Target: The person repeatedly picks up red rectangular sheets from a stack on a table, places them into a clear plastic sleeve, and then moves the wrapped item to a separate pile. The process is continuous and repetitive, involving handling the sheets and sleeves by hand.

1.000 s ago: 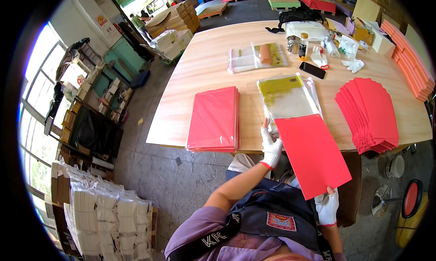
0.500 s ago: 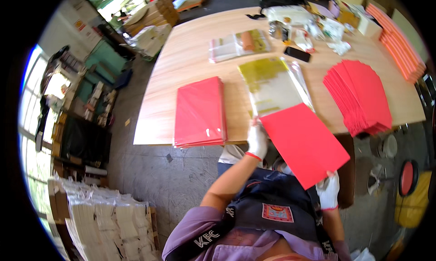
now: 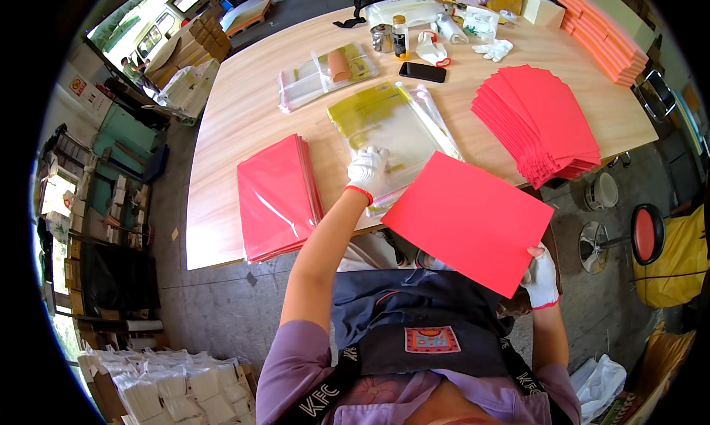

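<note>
My right hand point(image 3: 541, 276), in a white glove with bare fingertips, grips the lower right corner of a red card sheet point(image 3: 470, 222), thumb on top. The sheet is tilted and overlaps the table's front edge. My gloved left hand point(image 3: 367, 170) rests on a stack of clear plastic bags point(image 3: 403, 133) with a yellow-green patch, its fingers bent but apart and their tips on the plastic. Left of it lies a stack of red sheets in clear plastic point(image 3: 274, 196). To the right, more red sheets point(image 3: 536, 122) are fanned out.
Behind the bags lie another bag bundle point(image 3: 307, 85) with an orange-brown roll point(image 3: 339, 66), a black phone point(image 3: 422, 72), a bottle point(image 3: 400, 37), a metal jar point(image 3: 381, 38) and a white glove point(image 3: 494, 50). Orange stacks point(image 3: 599, 37) stand back right. A round red-seated stool point(image 3: 648, 234) is at right.
My left hand has let go of the red sheet's corner and moved onto the plastic bags. My right hand still holds the sheet, now turned flatter. The whole view has shifted.
</note>
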`<act>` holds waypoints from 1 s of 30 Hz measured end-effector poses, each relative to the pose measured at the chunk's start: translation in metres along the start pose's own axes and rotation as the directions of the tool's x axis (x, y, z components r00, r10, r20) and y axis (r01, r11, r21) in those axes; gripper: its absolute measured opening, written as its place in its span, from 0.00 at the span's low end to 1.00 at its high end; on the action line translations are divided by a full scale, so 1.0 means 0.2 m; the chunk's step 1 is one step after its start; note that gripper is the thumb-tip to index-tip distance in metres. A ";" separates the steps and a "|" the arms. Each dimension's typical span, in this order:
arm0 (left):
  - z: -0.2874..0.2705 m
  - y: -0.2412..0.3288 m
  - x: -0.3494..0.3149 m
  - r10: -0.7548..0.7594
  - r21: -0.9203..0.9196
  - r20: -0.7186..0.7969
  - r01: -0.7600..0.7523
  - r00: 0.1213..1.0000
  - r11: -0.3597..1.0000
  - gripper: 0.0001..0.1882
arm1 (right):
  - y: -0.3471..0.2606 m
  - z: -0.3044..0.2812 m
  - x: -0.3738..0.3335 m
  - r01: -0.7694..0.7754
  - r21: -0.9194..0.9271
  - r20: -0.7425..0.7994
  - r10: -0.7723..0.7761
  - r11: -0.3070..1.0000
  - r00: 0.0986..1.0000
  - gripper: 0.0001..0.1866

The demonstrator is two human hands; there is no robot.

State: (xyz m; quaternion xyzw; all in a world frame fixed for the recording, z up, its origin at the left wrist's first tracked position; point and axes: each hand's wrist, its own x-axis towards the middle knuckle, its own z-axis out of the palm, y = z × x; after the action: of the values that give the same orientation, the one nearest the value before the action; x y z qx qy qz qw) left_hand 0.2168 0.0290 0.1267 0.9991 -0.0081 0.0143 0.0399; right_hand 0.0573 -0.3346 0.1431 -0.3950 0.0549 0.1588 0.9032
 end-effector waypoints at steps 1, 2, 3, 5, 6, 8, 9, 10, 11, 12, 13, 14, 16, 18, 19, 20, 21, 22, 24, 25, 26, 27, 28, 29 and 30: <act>0.02 -0.01 0.02 0.012 0.024 -0.001 -0.012 1.000 1.000 0.12 | 0.00 -0.01 0.00 -0.024 0.013 -0.012 0.024 1.000 1.000 0.22; 0.03 -0.03 0.03 0.024 -0.006 -0.001 -0.024 1.000 1.000 0.12 | 0.00 -0.01 0.00 -0.048 0.026 -0.023 0.048 0.999 0.999 0.21; 0.04 -0.07 0.04 0.033 -0.036 -0.002 -0.033 0.999 0.999 0.12 | 0.01 -0.03 0.02 -0.098 0.063 -0.044 0.101 0.993 0.994 0.20; 0.07 -0.11 0.03 0.051 -0.144 -0.030 -0.055 0.998 0.988 0.13 | 0.03 -0.06 0.06 -0.159 0.119 -0.052 0.166 0.980 0.985 0.19; 0.09 -0.12 0.02 0.052 -0.221 -0.058 -0.064 0.997 0.973 0.13 | 0.05 -0.06 0.09 -0.175 0.135 -0.035 0.181 0.975 0.983 0.20; 0.12 -0.15 -0.01 0.087 -0.322 -0.121 -0.122 0.989 0.939 0.14 | 0.13 -0.14 0.20 -0.242 0.286 0.279 0.161 0.927 0.947 0.18; 0.13 -0.16 -0.02 0.119 -0.347 -0.160 -0.169 0.980 0.923 0.14 | 0.16 -0.20 0.23 -0.187 0.280 0.105 0.163 0.942 0.981 0.17; 0.13 -0.19 -0.04 0.139 -0.360 -0.199 -0.204 0.970 0.910 0.14 | 0.18 -0.12 0.28 -0.145 0.269 -0.059 0.166 0.952 0.984 0.15; 0.13 -0.20 -0.06 0.105 -0.341 -0.213 -0.175 0.971 0.924 0.14 | 0.18 -0.06 0.31 -0.096 0.246 -0.226 0.153 0.964 0.962 0.14; 0.12 -0.20 -0.07 0.073 -0.324 -0.227 -0.146 0.971 0.935 0.14 | 0.21 -0.12 0.35 -0.061 0.259 -0.164 0.107 0.964 0.981 0.13; 0.11 -0.21 -0.09 0.039 -0.307 -0.242 -0.115 0.970 0.945 0.14 | 0.23 -0.10 0.37 -0.052 0.259 -0.226 0.112 0.965 0.968 0.12; 0.09 -0.21 -0.10 0.023 -0.281 -0.245 -0.094 0.969 0.955 0.13 | 0.25 -0.08 0.39 -0.041 0.257 -0.287 0.117 0.965 0.951 0.10; 0.05 -0.20 -0.11 -0.009 -0.232 -0.251 -0.051 0.968 0.971 0.13 | 0.26 -0.07 0.39 -0.050 0.285 -0.307 0.140 0.957 0.941 0.08; 0.00 -0.19 -0.11 -0.039 -0.344 -0.211 -0.037 0.977 0.938 0.12 | 0.26 -0.09 0.37 -0.092 0.342 -0.224 0.176 0.935 0.959 0.06; -0.02 -0.18 -0.12 -0.054 -0.398 -0.190 -0.027 0.980 0.917 0.12 | 0.25 -0.07 0.36 -0.107 0.370 -0.212 0.196 0.923 0.957 0.05; -0.04 -0.18 -0.13 -0.066 -0.557 -0.148 -0.028 0.987 0.830 0.12 | 0.24 -0.05 0.34 -0.122 0.398 -0.200 0.216 0.909 0.956 0.04; -0.05 -0.17 -0.13 -0.071 -0.697 -0.104 -0.022 0.992 0.717 0.13 | 0.24 -0.03 0.33 -0.138 0.426 -0.187 0.236 0.894 0.954 0.04; -0.06 -0.17 -0.14 -0.068 -0.816 -0.060 -0.009 0.996 0.578 0.13 | 0.24 -0.05 0.32 -0.147 0.418 -0.133 0.220 0.896 0.966 0.05; -0.02 -0.19 -0.13 -0.009 -0.846 -0.090 -0.072 0.996 0.528 0.14 | 0.25 -0.09 0.30 -0.164 0.400 -0.023 0.189 0.901 0.982 0.07; -0.02 -0.18 -0.14 0.022 -0.860 -0.103 -0.100 0.994 0.501 0.15 | 0.26 -0.08 0.29 -0.105 0.360 -0.095 0.148 0.927 0.984 0.09; -0.02 -0.18 -0.15 0.031 -0.819 -0.152 -0.143 0.988 0.556 0.15 | 0.28 -0.06 0.28 -0.047 0.315 -0.165 0.103 0.948 0.981 0.11; -0.02 -0.17 -0.16 0.044 -0.772 -0.200 -0.184 0.979 0.609 0.16 | 0.30 -0.04 0.26 0.009 0.265 -0.231 0.055 0.964 0.971 0.14; -0.02 -0.16 -0.18 0.060 -0.720 -0.246 -0.224 0.967 0.657 0.16 | 0.32 -0.03 0.25 0.009 0.260 -0.230 0.053 0.965 0.972 0.15; 0.00 -0.14 -0.20 0.038 -0.640 -0.316 -0.242 0.948 0.729 0.16 | 0.33 -0.01 0.23 0.010 0.256 -0.229 0.050 0.967 0.972 0.16; 0.02 -0.11 -0.23 0.023 -0.554 -0.386 -0.252 0.922 0.793 0.16 | 0.34 0.01 0.21 0.012 0.252 -0.228 0.047 0.968 0.972 0.17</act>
State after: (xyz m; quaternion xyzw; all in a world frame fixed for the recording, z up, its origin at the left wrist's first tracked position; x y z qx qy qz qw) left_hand 0.1714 0.0505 0.1201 0.9125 -0.0789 0.1965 0.3500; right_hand 0.0751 -0.2789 0.0873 -0.2926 0.1835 0.1113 0.9318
